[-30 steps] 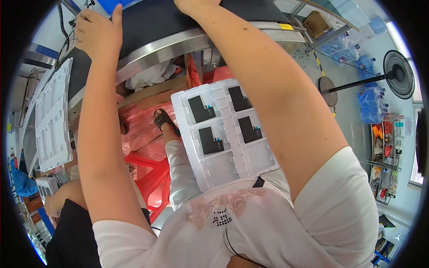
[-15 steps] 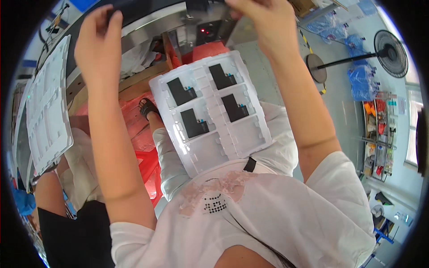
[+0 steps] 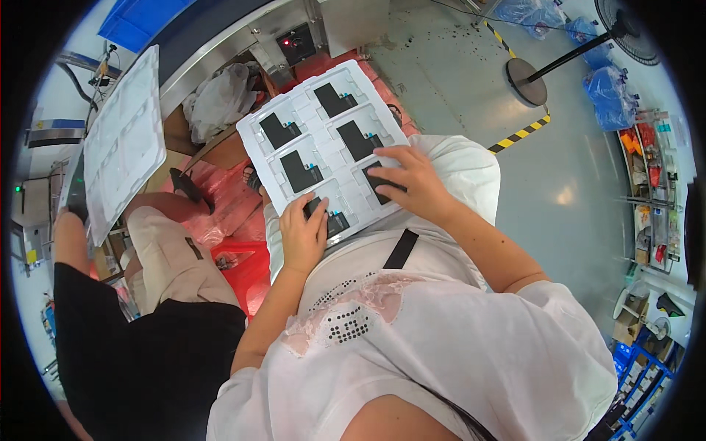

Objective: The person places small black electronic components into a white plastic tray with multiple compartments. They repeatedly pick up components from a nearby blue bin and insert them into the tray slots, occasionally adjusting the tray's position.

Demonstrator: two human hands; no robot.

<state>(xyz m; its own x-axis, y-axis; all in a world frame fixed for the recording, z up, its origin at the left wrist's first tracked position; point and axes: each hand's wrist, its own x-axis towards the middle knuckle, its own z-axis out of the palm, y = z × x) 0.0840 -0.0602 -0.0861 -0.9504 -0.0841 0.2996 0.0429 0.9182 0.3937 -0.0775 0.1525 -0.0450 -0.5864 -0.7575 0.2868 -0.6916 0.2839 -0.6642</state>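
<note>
White moulded tray [image 3: 294, 121] sits across the person's lap, centre of frame, slightly tilted, with two columns of pockets. Six pockets carry flat black parts [image 3: 302, 171]; the top four lie bare, the lower two are under the hands. Left hand [image 3: 302, 237] at the tray's lower edge, fingers bent and close together, pressing down on the black part in the lower-left pocket; not gripping it as far as can be seen. Right hand [image 3: 406, 181] lies flat over the lower-right pocket, fingers spread a little, tips on the black part there. A second white tray [image 3: 121, 143] stands upper left of frame, beside another person in a black top [image 3: 140, 353]. Pedestal fan [image 3: 581, 44] upper right on the grey floor
</note>
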